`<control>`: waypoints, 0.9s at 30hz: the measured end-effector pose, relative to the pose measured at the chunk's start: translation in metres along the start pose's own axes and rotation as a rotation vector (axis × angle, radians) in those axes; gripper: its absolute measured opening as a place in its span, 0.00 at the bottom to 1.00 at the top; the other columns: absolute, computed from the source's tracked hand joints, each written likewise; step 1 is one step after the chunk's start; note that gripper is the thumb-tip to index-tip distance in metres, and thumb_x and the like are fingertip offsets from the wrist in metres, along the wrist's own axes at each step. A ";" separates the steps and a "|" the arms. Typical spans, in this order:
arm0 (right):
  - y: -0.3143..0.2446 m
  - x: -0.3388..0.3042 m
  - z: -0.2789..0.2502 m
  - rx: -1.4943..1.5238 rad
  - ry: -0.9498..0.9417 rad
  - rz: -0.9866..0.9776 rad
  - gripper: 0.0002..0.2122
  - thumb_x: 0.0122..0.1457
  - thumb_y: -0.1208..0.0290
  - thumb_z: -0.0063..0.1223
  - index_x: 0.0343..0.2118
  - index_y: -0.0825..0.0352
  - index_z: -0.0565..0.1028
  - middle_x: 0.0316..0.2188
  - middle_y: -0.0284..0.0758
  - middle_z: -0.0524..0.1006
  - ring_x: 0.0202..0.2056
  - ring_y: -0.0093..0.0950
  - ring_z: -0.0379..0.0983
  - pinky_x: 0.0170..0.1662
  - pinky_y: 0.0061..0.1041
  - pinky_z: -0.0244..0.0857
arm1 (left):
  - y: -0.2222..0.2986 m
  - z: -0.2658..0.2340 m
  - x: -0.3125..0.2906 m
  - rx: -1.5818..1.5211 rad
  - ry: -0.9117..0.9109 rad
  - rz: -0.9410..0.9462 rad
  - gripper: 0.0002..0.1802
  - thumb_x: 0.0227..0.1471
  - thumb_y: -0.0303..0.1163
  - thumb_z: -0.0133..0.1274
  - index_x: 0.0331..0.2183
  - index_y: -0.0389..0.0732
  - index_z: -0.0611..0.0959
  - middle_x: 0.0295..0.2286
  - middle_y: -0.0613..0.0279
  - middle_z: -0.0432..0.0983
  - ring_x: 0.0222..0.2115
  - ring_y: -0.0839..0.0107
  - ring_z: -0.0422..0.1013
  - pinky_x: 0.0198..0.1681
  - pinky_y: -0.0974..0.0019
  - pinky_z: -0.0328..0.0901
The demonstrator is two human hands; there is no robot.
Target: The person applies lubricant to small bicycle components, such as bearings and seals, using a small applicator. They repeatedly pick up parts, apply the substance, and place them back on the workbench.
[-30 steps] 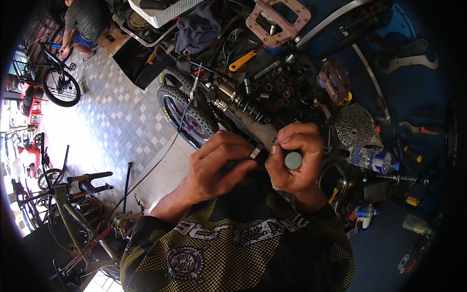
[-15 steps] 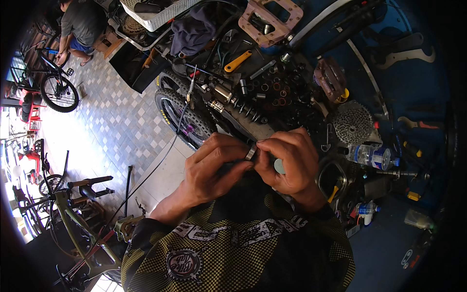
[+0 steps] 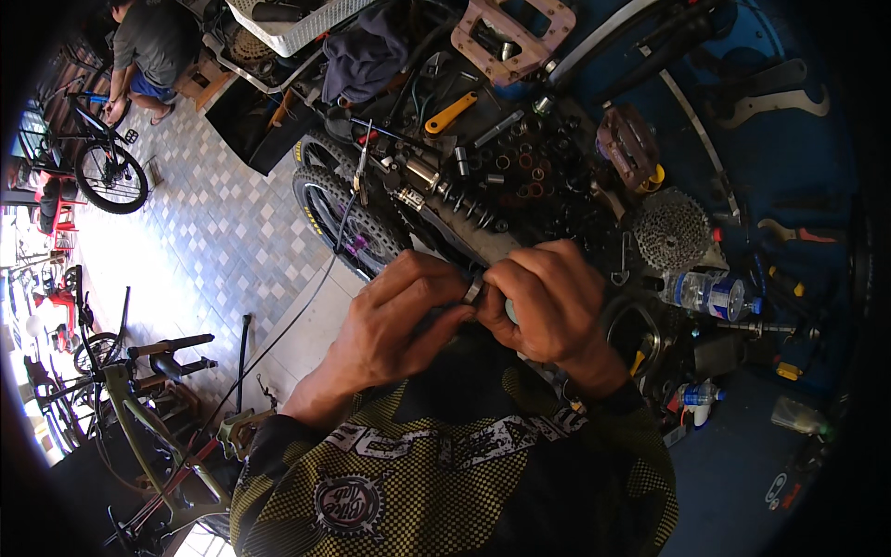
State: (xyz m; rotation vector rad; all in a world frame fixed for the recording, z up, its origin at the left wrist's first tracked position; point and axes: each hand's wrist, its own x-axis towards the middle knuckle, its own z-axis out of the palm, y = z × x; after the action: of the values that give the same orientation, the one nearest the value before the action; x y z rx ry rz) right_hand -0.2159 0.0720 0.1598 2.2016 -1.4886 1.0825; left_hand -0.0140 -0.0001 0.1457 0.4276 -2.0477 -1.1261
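Observation:
My left hand (image 3: 394,320) is closed, pinching a small metal ring (image 3: 474,290) between thumb and fingertips in front of my chest. My right hand (image 3: 549,302) meets it from the other side, its thumb and bent fingers pressed at the ring's right edge. A pale green rounded thing (image 3: 510,312) shows only as a sliver inside my right hand; its kind is hidden. Just beyond both hands lies a shock absorber (image 3: 466,204) with a dark coil spring, on the cluttered bench. A sprocket cassette (image 3: 672,230) sits to the right of my right hand.
Loose rings (image 3: 531,172) and a yellow lever-shaped part (image 3: 451,113) lie on the bench, with flat pedals (image 3: 628,147) and a water bottle (image 3: 713,294). Bicycle wheels (image 3: 348,218) stand at its left side. A green bike frame (image 3: 139,422) is lower left; another person (image 3: 153,51) crouches far left.
My right fingers have curled further round, covering most of the pale green thing that showed in full before. The ring has tilted slightly between my fingertips.

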 end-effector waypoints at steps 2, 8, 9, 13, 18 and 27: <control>0.001 0.002 -0.001 0.176 -0.031 0.093 0.06 0.49 0.77 0.60 0.31 0.69 0.76 0.28 0.36 0.75 0.26 0.30 0.73 0.25 0.27 0.67 | -0.002 -0.002 -0.001 -0.043 -0.029 -0.040 0.11 0.49 0.19 0.66 0.36 0.31 0.83 0.36 0.51 0.79 0.38 0.57 0.77 0.40 0.61 0.72; 0.019 -0.006 -0.004 0.530 0.003 0.434 0.04 0.49 0.79 0.54 0.28 0.70 0.74 0.27 0.36 0.74 0.27 0.30 0.71 0.30 0.28 0.65 | -0.013 -0.004 -0.014 -0.634 0.064 -0.344 0.07 0.58 0.25 0.62 0.36 0.31 0.83 0.37 0.55 0.79 0.39 0.69 0.78 0.41 0.66 0.71; 0.019 -0.007 -0.005 0.573 0.014 0.478 0.03 0.49 0.79 0.54 0.28 0.70 0.73 0.27 0.36 0.74 0.27 0.30 0.70 0.31 0.28 0.65 | -0.016 -0.003 -0.015 -0.652 0.062 -0.356 0.07 0.59 0.26 0.62 0.36 0.31 0.82 0.37 0.55 0.79 0.38 0.70 0.77 0.41 0.66 0.72; 0.019 -0.003 -0.007 0.610 -0.063 0.433 0.01 0.52 0.80 0.53 0.25 0.69 0.74 0.26 0.34 0.74 0.25 0.28 0.69 0.30 0.26 0.64 | -0.019 -0.002 -0.017 -0.767 0.065 -0.406 0.08 0.61 0.26 0.59 0.39 0.31 0.82 0.37 0.57 0.78 0.36 0.72 0.78 0.40 0.68 0.73; 0.016 -0.006 -0.009 0.677 -0.094 0.527 0.02 0.55 0.78 0.61 0.29 0.71 0.79 0.28 0.34 0.77 0.28 0.24 0.74 0.32 0.24 0.67 | -0.022 0.002 -0.015 -0.914 0.093 -0.433 0.09 0.63 0.28 0.58 0.40 0.30 0.81 0.37 0.56 0.78 0.34 0.70 0.78 0.36 0.67 0.75; 0.010 0.007 -0.015 0.759 -0.206 0.547 0.10 0.54 0.80 0.65 0.40 0.70 0.83 0.34 0.36 0.82 0.34 0.25 0.81 0.37 0.23 0.73 | -0.016 0.006 -0.015 -0.750 0.123 -0.439 0.07 0.61 0.25 0.59 0.40 0.31 0.81 0.37 0.58 0.79 0.35 0.74 0.77 0.38 0.70 0.73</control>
State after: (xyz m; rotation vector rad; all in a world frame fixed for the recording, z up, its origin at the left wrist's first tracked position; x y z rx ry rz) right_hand -0.2294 0.0714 0.1734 2.4752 -2.1088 1.8966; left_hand -0.0095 0.0035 0.1238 0.5470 -1.3102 -1.9594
